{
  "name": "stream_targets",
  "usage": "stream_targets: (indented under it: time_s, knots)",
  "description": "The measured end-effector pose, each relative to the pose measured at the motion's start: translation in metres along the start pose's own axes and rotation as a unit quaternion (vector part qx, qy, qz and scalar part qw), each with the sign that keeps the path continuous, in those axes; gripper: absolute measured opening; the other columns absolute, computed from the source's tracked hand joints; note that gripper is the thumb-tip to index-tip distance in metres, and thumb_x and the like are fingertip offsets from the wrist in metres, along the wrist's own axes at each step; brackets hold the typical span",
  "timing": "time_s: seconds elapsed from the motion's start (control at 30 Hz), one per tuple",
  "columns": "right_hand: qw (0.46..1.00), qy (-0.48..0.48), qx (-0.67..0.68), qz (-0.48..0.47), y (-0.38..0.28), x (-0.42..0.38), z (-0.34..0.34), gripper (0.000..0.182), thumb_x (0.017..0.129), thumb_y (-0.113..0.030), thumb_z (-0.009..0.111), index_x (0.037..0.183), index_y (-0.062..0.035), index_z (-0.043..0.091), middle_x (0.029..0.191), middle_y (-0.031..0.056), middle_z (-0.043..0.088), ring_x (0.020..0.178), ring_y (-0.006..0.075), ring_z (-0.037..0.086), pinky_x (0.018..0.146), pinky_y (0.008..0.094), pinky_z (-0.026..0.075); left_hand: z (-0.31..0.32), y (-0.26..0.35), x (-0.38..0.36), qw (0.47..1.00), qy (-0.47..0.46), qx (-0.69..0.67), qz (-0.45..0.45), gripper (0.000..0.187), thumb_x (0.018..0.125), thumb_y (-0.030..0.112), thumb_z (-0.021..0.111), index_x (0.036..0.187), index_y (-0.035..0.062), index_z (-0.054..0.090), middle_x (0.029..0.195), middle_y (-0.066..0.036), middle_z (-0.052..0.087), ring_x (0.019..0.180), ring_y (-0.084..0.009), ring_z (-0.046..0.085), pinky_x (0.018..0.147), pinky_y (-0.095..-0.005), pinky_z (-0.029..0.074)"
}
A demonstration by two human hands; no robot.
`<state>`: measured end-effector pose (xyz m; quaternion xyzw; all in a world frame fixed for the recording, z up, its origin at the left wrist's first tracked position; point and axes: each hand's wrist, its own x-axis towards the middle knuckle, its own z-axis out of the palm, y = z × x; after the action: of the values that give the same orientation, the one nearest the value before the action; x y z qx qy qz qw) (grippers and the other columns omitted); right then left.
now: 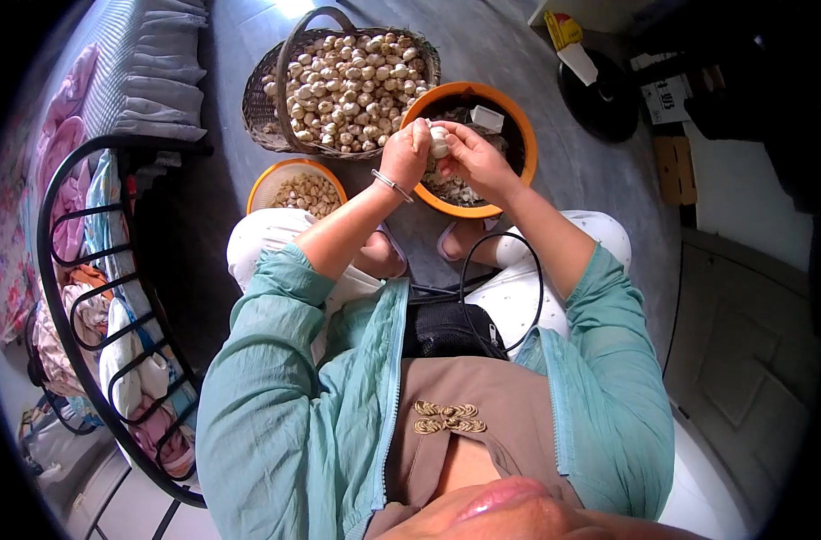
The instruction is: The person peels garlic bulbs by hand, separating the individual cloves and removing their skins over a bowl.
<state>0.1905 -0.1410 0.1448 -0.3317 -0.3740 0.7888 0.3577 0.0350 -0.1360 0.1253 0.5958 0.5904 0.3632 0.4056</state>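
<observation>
A whitish garlic bulb [439, 142] is between my two hands, above the near-left part of an orange-rimmed basin [527, 117]. My left hand [405, 157], with a bracelet at the wrist, is closed at the bulb's left side. From the right, my right hand [479, 164] grips the bulb with bent fingers. Papery skins [455, 189] and a small white box-like item [487, 119] lie in the basin. Nearer to my left knee, a smaller orange-rimmed basket [259, 191] holds loose garlic cloves [308, 193].
A wicker basket [259, 106] full of garlic bulbs [352, 85] stands on the grey floor [235, 54]. At left are a black metal rack [77, 333] with clothes and a draped bed [158, 72]. A black round base [599, 112] stands at right.
</observation>
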Motion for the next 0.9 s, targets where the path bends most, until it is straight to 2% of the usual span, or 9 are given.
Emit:
stream_targets:
  time_s: [0.27, 0.4, 0.47, 0.53, 0.57, 0.73, 0.8, 0.83, 0.9]
  knots:
    - [0.999, 0.003, 0.052, -0.001, -0.017, 0.001, 0.007, 0.035, 0.097, -0.019, 0.040, 0.130, -0.0071, 0.037, 0.109, 0.0061, 0.050, 0.092, 0.0136, 0.057, 0.084, 0.0288, 0.049, 0.007, -0.006, 0.005, 0.929, -0.088, -0.297, -0.202, 0.037, 0.097, 0.035, 0.038, 0.088, 0.0054, 0.058, 0.061, 0.001, 0.052, 0.045, -0.0068, 0.044, 0.040, -0.0206, 0.035]
    - [0.996, 0.023, 0.085, -0.002, -0.019, 0.003, 0.001, 0.031, 0.097, -0.016, 0.041, 0.127, -0.0080, 0.040, 0.112, 0.0065, 0.053, 0.094, 0.0135, 0.057, 0.081, 0.0275, 0.050, 0.010, -0.016, 0.005, 0.951, -0.108, -0.209, -0.200, 0.037, 0.098, 0.034, 0.038, 0.085, 0.0035, 0.056, 0.060, 0.000, 0.052, 0.048, -0.0077, 0.046, 0.043, -0.0218, 0.039]
    - [0.997, 0.066, 0.038, 0.026, -0.017, 0.006, -0.004, 0.030, 0.096, -0.016, 0.042, 0.125, -0.0084, 0.042, 0.109, 0.0058, 0.054, 0.093, 0.0129, 0.057, 0.079, 0.0265, 0.050, 0.010, -0.027, 0.009, 0.938, -0.115, -0.240, -0.220, 0.038, 0.096, 0.034, 0.040, 0.092, 0.0005, 0.057, 0.070, -0.005, 0.058, 0.058, -0.0113, 0.052, 0.054, -0.0258, 0.045]
    - [0.992, 0.110, -0.009, 0.053, -0.012, 0.009, -0.011, 0.029, 0.095, -0.017, 0.043, 0.123, -0.0087, 0.043, 0.106, 0.0050, 0.056, 0.093, 0.0122, 0.058, 0.077, 0.0255, 0.049, 0.004, -0.019, 0.008, 0.986, -0.140, -0.001, -0.090, 0.040, 0.095, 0.035, 0.044, 0.104, -0.0011, 0.057, 0.083, -0.008, 0.062, 0.075, -0.0149, 0.056, 0.068, -0.0287, 0.047]
    - [0.989, 0.130, -0.042, 0.057, -0.009, 0.010, -0.014, 0.028, 0.095, -0.019, 0.045, 0.121, -0.0093, 0.045, 0.103, 0.0038, 0.057, 0.091, 0.0113, 0.057, 0.075, 0.0242, 0.048, 0.002, -0.014, 0.008, 0.972, -0.168, -0.040, -0.159, 0.041, 0.093, 0.035, 0.047, 0.112, 0.0002, 0.056, 0.093, -0.009, 0.062, 0.088, -0.0177, 0.056, 0.077, -0.0291, 0.045]
    - [0.983, 0.152, -0.085, 0.056, 0.003, 0.013, -0.024, 0.033, 0.092, -0.028, 0.052, 0.116, -0.0069, 0.047, 0.099, 0.0034, 0.058, 0.082, 0.0105, 0.058, 0.069, 0.0247, 0.048, 0.008, -0.029, 0.012, 0.985, -0.101, -0.098, -0.094, 0.046, 0.094, 0.041, 0.039, 0.095, 0.0000, 0.060, 0.079, -0.015, 0.061, 0.080, -0.0197, 0.059, 0.068, -0.0331, 0.046]
    - [0.988, 0.122, -0.055, 0.072, 0.008, 0.016, -0.024, 0.031, 0.093, -0.031, 0.051, 0.114, -0.0069, 0.047, 0.097, 0.0032, 0.058, 0.079, 0.0095, 0.057, 0.067, 0.0239, 0.047, 0.006, -0.038, 0.013, 0.942, -0.130, 0.216, 0.220, 0.049, 0.094, 0.045, 0.038, 0.110, 0.0018, 0.054, 0.108, -0.016, 0.059, 0.097, -0.0232, 0.059, 0.077, -0.0344, 0.049]
    - [0.988, 0.121, -0.056, 0.073, 0.011, 0.017, -0.026, 0.031, 0.093, -0.031, 0.051, 0.114, -0.0069, 0.047, 0.097, 0.0032, 0.058, 0.079, 0.0095, 0.057, 0.067, 0.0239, 0.047, 0.002, -0.005, 0.008, 0.986, -0.163, 0.003, -0.042, 0.046, 0.095, 0.043, 0.037, 0.105, 0.0020, 0.057, 0.100, -0.017, 0.061, 0.089, -0.0249, 0.062, 0.072, -0.0341, 0.051]
    - [0.994, 0.038, -0.086, 0.062, 0.013, 0.016, -0.028, 0.033, 0.094, -0.034, 0.049, 0.113, -0.0074, 0.047, 0.095, 0.0027, 0.057, 0.077, 0.0092, 0.056, 0.067, 0.0240, 0.046, 0.000, 0.007, 0.003, 0.988, -0.142, -0.028, -0.054, 0.047, 0.095, 0.042, 0.037, 0.102, 0.0013, 0.058, 0.091, -0.016, 0.062, 0.081, -0.0245, 0.063, 0.069, -0.0337, 0.051]
